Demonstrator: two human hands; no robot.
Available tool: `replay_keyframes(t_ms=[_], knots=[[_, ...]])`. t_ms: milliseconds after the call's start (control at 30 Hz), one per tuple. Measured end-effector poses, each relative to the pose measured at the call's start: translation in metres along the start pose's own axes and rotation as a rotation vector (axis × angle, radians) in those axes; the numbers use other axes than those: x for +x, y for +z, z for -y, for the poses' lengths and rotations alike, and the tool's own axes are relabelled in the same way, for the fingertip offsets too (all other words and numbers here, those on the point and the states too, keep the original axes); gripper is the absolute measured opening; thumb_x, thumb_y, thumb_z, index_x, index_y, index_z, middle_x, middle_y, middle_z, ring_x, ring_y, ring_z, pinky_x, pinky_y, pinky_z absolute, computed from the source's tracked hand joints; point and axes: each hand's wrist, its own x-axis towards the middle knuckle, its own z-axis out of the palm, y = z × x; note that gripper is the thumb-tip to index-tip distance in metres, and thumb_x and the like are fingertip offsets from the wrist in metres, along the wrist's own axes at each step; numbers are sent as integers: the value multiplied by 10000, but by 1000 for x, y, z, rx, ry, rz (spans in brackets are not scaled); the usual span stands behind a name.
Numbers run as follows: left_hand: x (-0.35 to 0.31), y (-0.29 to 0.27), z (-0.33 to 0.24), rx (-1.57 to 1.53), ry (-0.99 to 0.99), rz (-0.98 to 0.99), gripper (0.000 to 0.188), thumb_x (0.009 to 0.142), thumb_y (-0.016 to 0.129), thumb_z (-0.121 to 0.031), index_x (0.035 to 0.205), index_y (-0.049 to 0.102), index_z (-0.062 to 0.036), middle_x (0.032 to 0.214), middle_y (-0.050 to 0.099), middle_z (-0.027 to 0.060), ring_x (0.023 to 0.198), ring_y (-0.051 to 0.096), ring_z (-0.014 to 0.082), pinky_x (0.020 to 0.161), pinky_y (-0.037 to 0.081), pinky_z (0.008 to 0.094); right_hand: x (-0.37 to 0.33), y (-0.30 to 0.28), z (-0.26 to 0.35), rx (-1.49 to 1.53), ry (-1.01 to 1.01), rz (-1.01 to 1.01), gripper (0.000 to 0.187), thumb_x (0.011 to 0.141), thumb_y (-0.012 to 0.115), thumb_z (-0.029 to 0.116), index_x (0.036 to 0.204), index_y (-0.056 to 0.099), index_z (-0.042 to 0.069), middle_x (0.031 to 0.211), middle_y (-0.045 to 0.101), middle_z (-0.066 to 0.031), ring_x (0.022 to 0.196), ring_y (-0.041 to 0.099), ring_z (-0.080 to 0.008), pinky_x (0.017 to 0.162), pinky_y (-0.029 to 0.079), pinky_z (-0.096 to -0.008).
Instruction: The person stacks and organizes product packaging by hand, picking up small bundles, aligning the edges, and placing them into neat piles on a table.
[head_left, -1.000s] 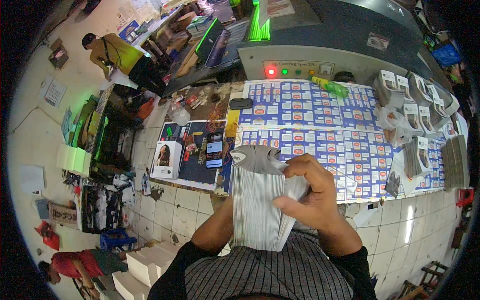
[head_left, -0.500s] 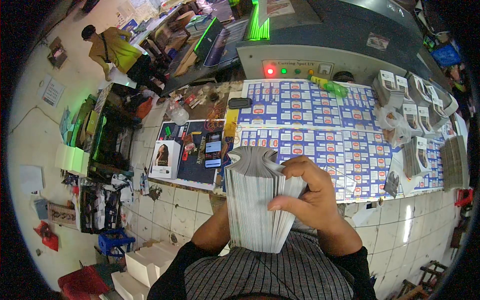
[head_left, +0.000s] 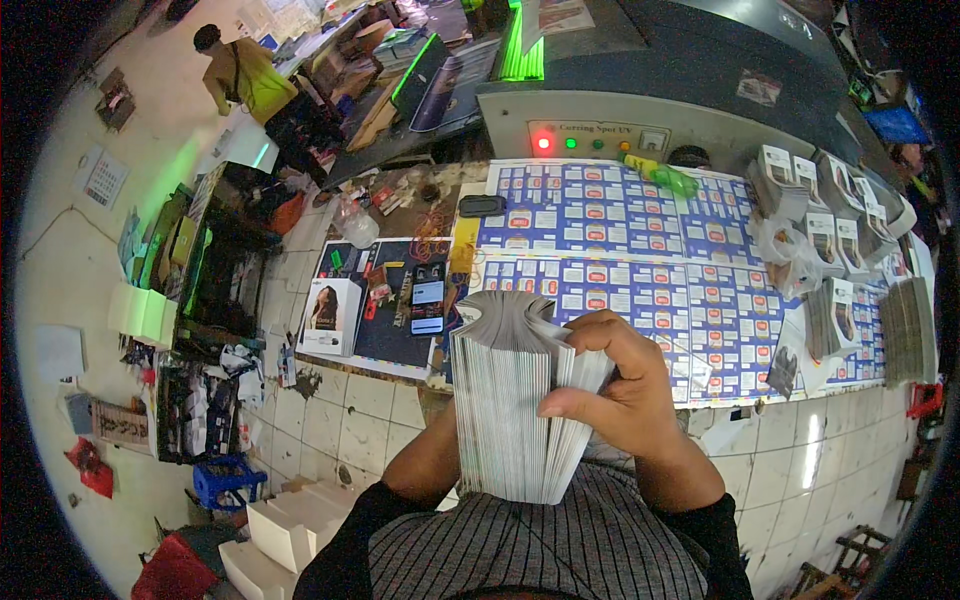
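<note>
Paper stack (head_left: 505, 420), a thick block of thin sheets, stands upright between the striped shirt (head_left: 520, 540) and the desk (head_left: 462, 182). I see the right hand (head_left: 622, 385) half curled, thumb and fingers pinching sheets at its right side. The left hand is hidden behind it, so I cannot tell its state. Those right-hand sheets splay from the main block; to my eye, a loosened pinch could let them slide out, and squeezing hard could crease their edges. I count one stack held, one phone (head_left: 428, 305), one black case (head_left: 482, 206), one green bottle (head_left: 672, 180), and one person in yellow (head_left: 262, 92). The piles (head_left: 840, 240) at right overlap too much to count.
</note>
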Motion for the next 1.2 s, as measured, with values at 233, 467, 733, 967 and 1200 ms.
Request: replay_keyframes(t_ms=[233, 467, 733, 967, 1200], knots=[[1, 1, -1, -4, 0, 6, 453, 1007, 441, -279, 1372, 384, -15, 1266, 513, 111, 1141, 542, 218, 985, 482, 320, -1, 1, 0, 18, 10, -6, 423, 689, 874, 217, 959, 609, 27, 918, 653, -127, 838, 647, -237, 755, 494, -330], [-1, 8, -5, -25, -4, 18, 455, 1009, 437, -283, 1373, 383, -15, 1267, 513, 112, 1143, 542, 220, 986, 482, 320, -3, 1, -2, 13, 27, 9, 368, 748, 819, 162, 1011, 610, 13, 988, 641, -159, 877, 642, -258, 777, 493, -345], [5, 0, 1, -44, -10, 49, 457, 1011, 432, -288, 1375, 381, -15, 1268, 513, 113, 1145, 543, 221, 988, 482, 321, 2, -5, 17, -224, -2, -21, 327, 734, 820, 216, 956, 670, 28, 1039, 588, -147, 939, 609, -293, 781, 499, -367], [3, 0, 2, -83, -16, 73, 459, 1013, 428, -292, 1376, 380, -15, 1269, 512, 114, 1146, 543, 223, 990, 482, 321, -2, -2, 11, -273, 18, -60, 492, 617, 895, 334, 944, 674, 40, 1043, 589, -133, 937, 611, -285, 775, 503, -364], [4, 1, 0, -99, -4, 76, 461, 1014, 424, -296, 1377, 378, -15, 1270, 512, 115, 1148, 543, 224, 991, 481, 322, -2, -1, 13, -223, 35, -45, 444, 647, 883, 290, 942, 672, 35, 1043, 591, -133, 928, 620, -261, 772, 503, -340]])
